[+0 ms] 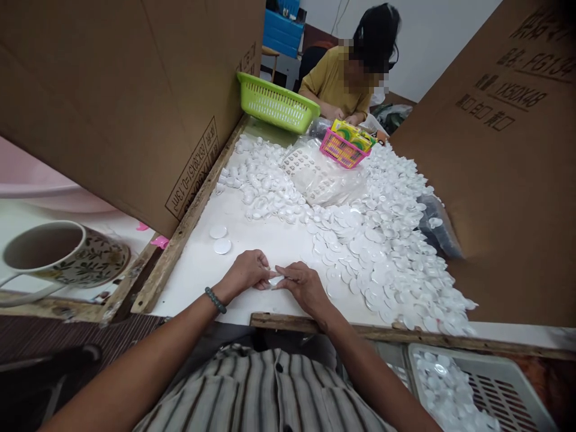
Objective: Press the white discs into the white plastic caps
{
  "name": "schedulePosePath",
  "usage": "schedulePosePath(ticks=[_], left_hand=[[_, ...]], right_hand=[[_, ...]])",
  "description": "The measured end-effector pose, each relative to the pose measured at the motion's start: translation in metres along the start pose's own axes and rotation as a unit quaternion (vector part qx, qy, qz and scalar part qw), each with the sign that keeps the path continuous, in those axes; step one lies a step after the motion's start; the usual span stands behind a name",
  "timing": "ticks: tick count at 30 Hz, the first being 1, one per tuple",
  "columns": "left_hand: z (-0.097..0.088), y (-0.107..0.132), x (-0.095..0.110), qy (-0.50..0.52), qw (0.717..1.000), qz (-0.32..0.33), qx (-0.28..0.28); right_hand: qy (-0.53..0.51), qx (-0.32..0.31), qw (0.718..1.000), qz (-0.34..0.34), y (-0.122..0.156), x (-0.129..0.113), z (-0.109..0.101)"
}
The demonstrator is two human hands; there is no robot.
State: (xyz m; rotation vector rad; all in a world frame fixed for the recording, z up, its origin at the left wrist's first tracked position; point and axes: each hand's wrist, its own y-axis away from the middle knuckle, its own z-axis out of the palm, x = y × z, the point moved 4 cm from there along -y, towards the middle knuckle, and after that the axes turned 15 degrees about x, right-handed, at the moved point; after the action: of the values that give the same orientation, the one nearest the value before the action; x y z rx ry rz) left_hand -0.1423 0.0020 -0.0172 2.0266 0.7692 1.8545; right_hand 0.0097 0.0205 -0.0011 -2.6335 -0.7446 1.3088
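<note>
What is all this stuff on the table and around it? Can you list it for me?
cardboard boxes: two, brown, left and right of the table
table: one, white top, wooden rim
flat discs: big heap, white, right half of the table
small caps: heap, white, far left of the table
loose discs: two, white, beyond the left hand
bag: one, clear, between the heaps
green basket: one, far edge
pink basket: one, holding yellow packets, far end
mug: one, leaf-patterned, left of the table
crate: one, grey, lower right, holding white discs
co-worker: one, yellow top, far end
bracelet: one, dark beads, left wrist
left hand, right hand: together pinching a small white piece
</note>
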Motion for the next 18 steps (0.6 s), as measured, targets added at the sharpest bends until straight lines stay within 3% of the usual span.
schedulePosePath(ticks=[6, 10, 14, 18], left_hand=[[-0.003, 0.002, -0.001, 0.027, 0.998, 0.043, 0.020], [-0.007, 0.001, -0.005, 0.042, 0.994, 0.088, 0.041], [-0.009, -0.002, -0.007, 0.036, 0.996, 0.076, 0.033], [-0.008, -0.005, -0.007, 0.031, 0.997, 0.058, 0.038]], right_hand=[[0.054, -0.002, 0.998, -0.021, 0.001, -0.012, 0.003], [0.126, -0.004, 0.992, 0.013, -0.008, -0.018, 0.006], [0.098, -0.069, 0.993, 0.004, -0.017, -0.019, 0.009], [0.094, -0.079, 0.992, 0.003, -0.023, -0.015, 0.010]])
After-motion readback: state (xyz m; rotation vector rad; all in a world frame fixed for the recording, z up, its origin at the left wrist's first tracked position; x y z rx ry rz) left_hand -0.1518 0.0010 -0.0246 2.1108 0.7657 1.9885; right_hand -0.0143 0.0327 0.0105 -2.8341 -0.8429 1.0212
